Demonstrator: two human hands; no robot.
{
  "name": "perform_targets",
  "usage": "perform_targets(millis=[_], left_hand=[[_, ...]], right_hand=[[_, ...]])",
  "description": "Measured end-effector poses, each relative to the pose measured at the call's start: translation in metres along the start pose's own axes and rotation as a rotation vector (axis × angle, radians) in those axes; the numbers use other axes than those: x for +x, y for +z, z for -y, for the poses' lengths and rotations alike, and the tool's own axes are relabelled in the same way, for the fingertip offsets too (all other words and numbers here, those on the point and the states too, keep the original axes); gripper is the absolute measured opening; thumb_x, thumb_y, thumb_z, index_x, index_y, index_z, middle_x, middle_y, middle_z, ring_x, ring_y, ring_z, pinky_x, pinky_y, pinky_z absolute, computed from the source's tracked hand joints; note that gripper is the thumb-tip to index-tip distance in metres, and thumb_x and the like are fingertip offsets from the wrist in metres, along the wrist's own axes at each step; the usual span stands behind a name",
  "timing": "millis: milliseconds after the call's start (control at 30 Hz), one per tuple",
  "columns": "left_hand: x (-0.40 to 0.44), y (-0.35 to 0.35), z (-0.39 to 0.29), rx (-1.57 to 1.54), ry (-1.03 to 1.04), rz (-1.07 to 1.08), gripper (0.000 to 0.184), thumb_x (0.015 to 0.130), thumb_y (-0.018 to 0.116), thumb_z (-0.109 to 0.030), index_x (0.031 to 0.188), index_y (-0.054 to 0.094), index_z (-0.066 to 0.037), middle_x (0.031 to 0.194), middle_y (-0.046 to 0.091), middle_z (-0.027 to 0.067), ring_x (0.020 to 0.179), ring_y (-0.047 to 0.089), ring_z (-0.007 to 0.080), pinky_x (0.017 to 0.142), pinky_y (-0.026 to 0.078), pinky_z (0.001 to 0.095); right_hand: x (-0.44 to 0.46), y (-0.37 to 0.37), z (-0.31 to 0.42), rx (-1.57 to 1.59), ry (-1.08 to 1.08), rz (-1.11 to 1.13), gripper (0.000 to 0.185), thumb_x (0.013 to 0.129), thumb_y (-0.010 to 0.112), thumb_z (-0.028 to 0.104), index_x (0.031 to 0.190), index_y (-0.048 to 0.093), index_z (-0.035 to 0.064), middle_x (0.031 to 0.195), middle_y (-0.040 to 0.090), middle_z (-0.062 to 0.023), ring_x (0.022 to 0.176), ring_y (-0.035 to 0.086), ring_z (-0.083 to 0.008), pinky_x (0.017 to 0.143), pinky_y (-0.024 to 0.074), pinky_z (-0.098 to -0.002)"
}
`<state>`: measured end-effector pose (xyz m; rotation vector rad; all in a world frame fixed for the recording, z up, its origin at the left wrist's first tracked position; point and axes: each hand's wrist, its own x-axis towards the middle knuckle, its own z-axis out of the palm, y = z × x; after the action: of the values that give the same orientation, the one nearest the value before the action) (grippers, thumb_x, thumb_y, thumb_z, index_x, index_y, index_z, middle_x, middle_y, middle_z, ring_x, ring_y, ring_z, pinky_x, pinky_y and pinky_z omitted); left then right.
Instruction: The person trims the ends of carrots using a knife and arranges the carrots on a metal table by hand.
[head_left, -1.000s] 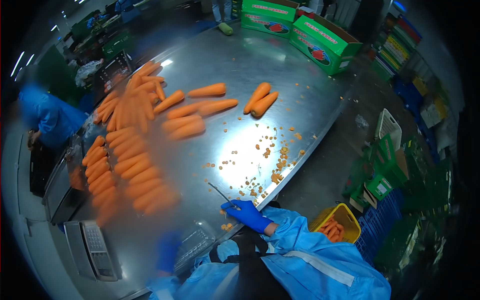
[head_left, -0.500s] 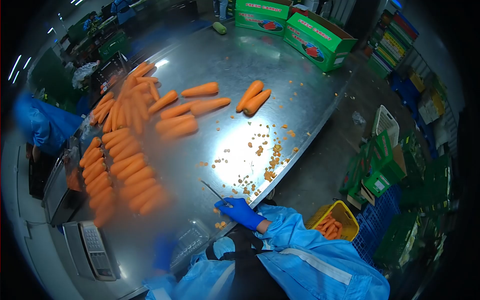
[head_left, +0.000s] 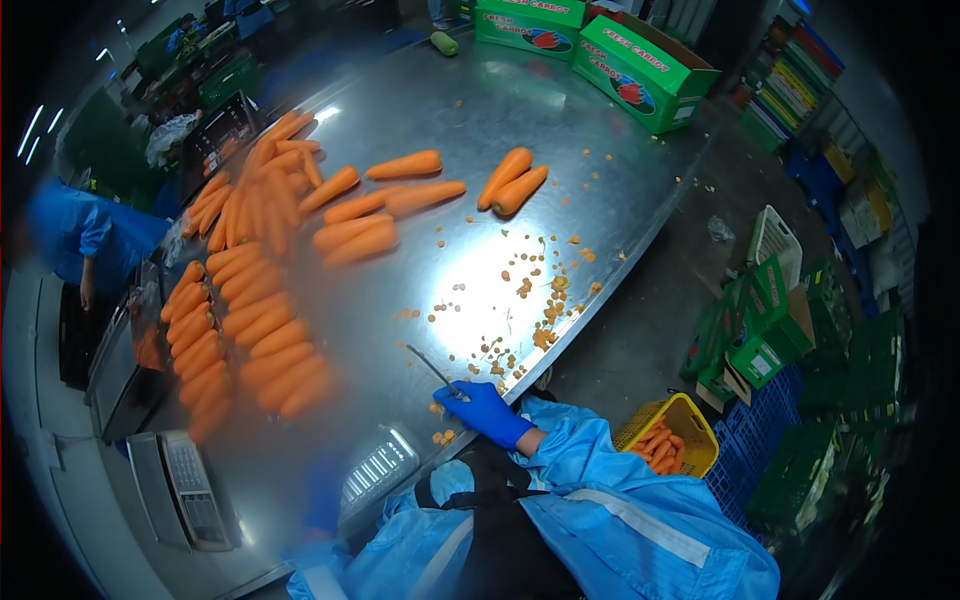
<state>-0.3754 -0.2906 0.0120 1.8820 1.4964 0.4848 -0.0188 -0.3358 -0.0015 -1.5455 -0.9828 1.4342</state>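
My right hand, in a blue glove, is closed round the handle of a knife at the table's near edge. The blade points up and left, over the metal table. My left hand, also gloved in blue, is a blur at the near edge, beside a clear plastic tray; its fingers cannot be made out. Carrots lie in two rows on the left, with a heap beyond them. Two carrots lie side by side farther right, and orange cut pieces are scattered near the right edge.
Green carrot boxes stand at the table's far end. A scale is at the lower left. Right of me, a yellow basket holds carrots, near blue and green crates. A person in blue stands at the left.
The view has shifted slightly. The person at the left now has an arm hanging lower. My right hand still holds the knife, and my left hand remains blurred near the tray.
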Motion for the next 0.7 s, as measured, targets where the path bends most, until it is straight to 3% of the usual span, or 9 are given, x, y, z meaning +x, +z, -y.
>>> perform_targets(millis=[133, 233, 333, 533, 700], left_hand=[[-0.001, -0.002, -0.009, -0.043, -0.046, 0.032, 0.026, 0.067, 0.075, -0.004, 0.092, 0.069, -0.004, 0.091, 0.069, 0.0111, 0.089, 0.065, 0.0276, 0.083, 0.05, 0.0362], [-0.009, 0.005, -0.018, -0.051, 0.036, -0.131, 0.026, 0.061, 0.077, -0.003, 0.085, 0.066, -0.006, 0.089, 0.065, 0.0089, 0.09, 0.062, 0.0279, 0.084, 0.048, 0.0378], [-0.008, 0.003, -0.025, -0.001, 0.072, -0.149, 0.027, 0.059, 0.078, -0.003, 0.083, 0.066, -0.007, 0.088, 0.061, 0.0083, 0.089, 0.059, 0.0277, 0.081, 0.046, 0.0381], [-0.007, 0.005, -0.004, 0.133, 0.116, -0.193, 0.022, 0.063, 0.078, -0.005, 0.081, 0.068, -0.009, 0.08, 0.061, 0.0083, 0.077, 0.059, 0.0265, 0.07, 0.045, 0.0371], [-0.01, -0.001, -0.02, 0.06, 0.156, -0.166, 0.017, 0.067, 0.078, -0.008, 0.081, 0.068, -0.009, 0.079, 0.063, 0.0098, 0.075, 0.059, 0.0287, 0.069, 0.046, 0.0385]], right_hand=[[-0.001, 0.001, 0.002, -0.001, 0.014, -0.019, 0.029, 0.093, 0.063, 0.031, 0.109, 0.069, 0.0081, 0.08, 0.069, -0.0028, 0.062, 0.06, -0.0078, 0.057, 0.0478, -0.0218], [0.0, 0.003, -0.001, 0.043, 0.014, -0.028, 0.03, 0.092, 0.063, 0.032, 0.106, 0.069, 0.0068, 0.076, 0.068, -0.0038, 0.059, 0.059, -0.0092, 0.056, 0.0478, -0.0243], [0.0, 0.0, -0.001, 0.037, 0.026, -0.019, 0.029, 0.092, 0.062, 0.031, 0.108, 0.069, 0.0074, 0.076, 0.067, -0.0033, 0.059, 0.058, -0.0088, 0.055, 0.0473, -0.0237], [0.004, 0.001, -0.005, -0.017, 0.002, 0.007, 0.029, 0.094, 0.062, 0.029, 0.113, 0.069, 0.0082, 0.081, 0.07, -0.0021, 0.06, 0.058, -0.0065, 0.053, 0.0466, -0.0199], [0.005, 0.003, -0.014, -0.015, -0.121, -0.018, 0.026, 0.094, 0.062, 0.025, 0.112, 0.069, 0.0077, 0.084, 0.07, -0.0041, 0.067, 0.062, -0.0084, 0.059, 0.0483, -0.0214]])
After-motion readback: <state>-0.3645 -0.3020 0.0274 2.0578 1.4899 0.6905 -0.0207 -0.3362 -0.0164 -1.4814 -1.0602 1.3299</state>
